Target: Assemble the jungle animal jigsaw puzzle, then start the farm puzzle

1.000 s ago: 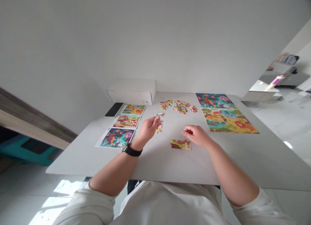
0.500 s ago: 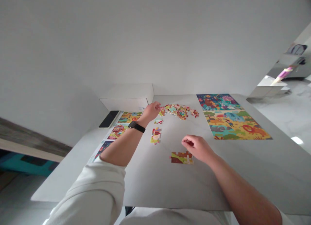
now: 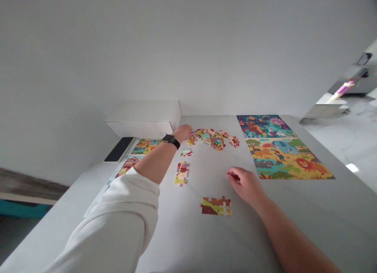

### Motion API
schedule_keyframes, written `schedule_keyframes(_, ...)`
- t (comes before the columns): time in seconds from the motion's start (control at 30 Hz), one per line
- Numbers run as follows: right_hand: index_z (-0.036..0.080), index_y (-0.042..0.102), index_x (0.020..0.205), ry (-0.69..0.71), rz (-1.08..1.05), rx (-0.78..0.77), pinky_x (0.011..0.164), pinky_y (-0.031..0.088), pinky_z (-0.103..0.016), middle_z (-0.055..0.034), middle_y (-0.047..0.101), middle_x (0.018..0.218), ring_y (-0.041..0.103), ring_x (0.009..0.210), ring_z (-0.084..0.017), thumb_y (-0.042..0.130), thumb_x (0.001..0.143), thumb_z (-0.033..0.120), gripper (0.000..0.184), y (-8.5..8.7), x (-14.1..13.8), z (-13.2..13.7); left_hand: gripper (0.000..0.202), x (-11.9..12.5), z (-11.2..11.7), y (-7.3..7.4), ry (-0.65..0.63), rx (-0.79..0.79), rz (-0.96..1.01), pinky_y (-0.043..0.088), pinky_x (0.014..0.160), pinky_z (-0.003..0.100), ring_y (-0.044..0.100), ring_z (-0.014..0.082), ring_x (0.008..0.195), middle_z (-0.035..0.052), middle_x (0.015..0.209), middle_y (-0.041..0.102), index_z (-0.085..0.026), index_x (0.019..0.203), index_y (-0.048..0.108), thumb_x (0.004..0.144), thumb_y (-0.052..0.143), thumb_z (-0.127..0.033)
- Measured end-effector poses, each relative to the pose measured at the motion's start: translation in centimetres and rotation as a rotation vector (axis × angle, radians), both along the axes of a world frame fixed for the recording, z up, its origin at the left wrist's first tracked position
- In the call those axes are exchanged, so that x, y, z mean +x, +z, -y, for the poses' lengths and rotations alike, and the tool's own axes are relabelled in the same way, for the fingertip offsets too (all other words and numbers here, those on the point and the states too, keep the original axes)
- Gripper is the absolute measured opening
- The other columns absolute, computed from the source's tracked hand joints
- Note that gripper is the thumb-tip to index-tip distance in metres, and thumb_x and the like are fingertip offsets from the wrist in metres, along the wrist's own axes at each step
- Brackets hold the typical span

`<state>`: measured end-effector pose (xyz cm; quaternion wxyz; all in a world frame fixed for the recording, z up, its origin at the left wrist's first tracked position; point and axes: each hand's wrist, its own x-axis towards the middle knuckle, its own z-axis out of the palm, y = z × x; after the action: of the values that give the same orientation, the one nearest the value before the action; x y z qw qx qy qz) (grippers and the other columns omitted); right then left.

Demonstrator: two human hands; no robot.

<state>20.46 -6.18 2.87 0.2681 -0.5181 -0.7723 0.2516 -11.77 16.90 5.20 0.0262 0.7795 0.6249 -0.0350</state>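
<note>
My left hand (image 3: 183, 132), with a black watch on the wrist, reaches to the left edge of a pile of jigsaw pieces (image 3: 210, 136). Its fingertips are at the pieces there, mostly hidden by the hand itself. My right hand (image 3: 242, 182) hovers over the table with fingers curled closed; a small reddish bit shows in them, too small to name. Left and below it lies a joined brown and green puzzle section (image 3: 216, 206). Another joined section (image 3: 182, 173) lies upright to the left, with a single pale piece (image 3: 186, 152) above it.
Two colourful animal pictures (image 3: 287, 157) lie flat at the right. A white box (image 3: 144, 118) stands at the back left against the wall. Before it are a black phone (image 3: 118, 149) and a sheet of small pictures (image 3: 145, 146), partly covered by my left arm.
The view has shifted, so the table things appear lower and slightly left. My left hand has come down closer to the pile's left edge. My right hand stays curled, farther from the lower section.
</note>
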Motion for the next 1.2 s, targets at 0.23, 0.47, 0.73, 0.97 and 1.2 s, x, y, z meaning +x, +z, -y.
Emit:
schedule_keyframes(0.23,0.024,0.071,0.097,0.001,0.000,0.025,0.073,0.050,-0.032,-0.0044,0.076,0.087,0.069,0.076,-0.021,0.054,0.101,0.031,0.019,-0.6,0.0,-0.1,0.031,0.2,-0.7,1.5,-0.019,-0.026,-0.055,0.054,0.092,0.034,0.073,0.0302,0.110,0.0164,0.108,0.081,-0.017,0.112,0.083,0.088,0.066,-0.024)
schedule_keyframes(0.47,0.026,0.071,0.095,0.004,0.005,0.063,0.073,0.049,-0.032,-0.0041,0.077,0.087,0.070,0.076,-0.021,0.056,0.100,0.031,0.017,-0.1,0.1,0.0,0.027,0.6,3.6,4.6,0.062,0.170,0.073,0.051,0.080,0.034,0.073,0.0301,0.103,0.0163,0.111,0.079,-0.016,0.105,0.080,0.096,0.059,-0.030)
schedule_keyframes(0.73,0.025,0.074,0.096,-0.012,0.023,0.100,0.072,0.049,-0.033,-0.0057,0.079,0.088,0.072,0.075,-0.022,0.058,0.096,0.031,0.017,-0.5,0.0,-0.3,0.025,2.2,15.0,4.7,-0.031,0.153,1.054,0.051,0.065,0.026,0.073,0.0179,0.073,0.0046,0.084,0.079,-0.019,0.110,0.069,0.089,0.074,-0.031)
schedule_keyframes(0.97,0.025,0.075,0.105,-0.040,-0.249,0.028,0.070,0.050,-0.033,-0.0033,0.076,0.083,0.067,0.071,-0.020,0.064,0.093,0.042,0.023,1.2,-1.7,0.2,0.043,3.8,24.7,3.4,-0.046,0.007,1.596,0.060,0.075,0.030,0.079,0.0188,0.084,0.0091,0.095,0.081,-0.019,0.104,0.059,0.089,0.079,-0.054)
schedule_keyframes(1.2,0.024,0.071,0.106,0.111,-0.491,-0.052,0.076,0.054,-0.033,-0.0061,0.077,0.094,0.071,0.086,-0.022,0.058,0.099,0.061,0.040,3.4,-4.2,2.2,0.047,5.6,28.8,1.9,0.021,-0.062,1.696,0.062,0.077,0.031,0.080,0.0189,0.083,0.0121,0.098,0.083,-0.018,0.099,0.061,0.090,0.078,-0.061)
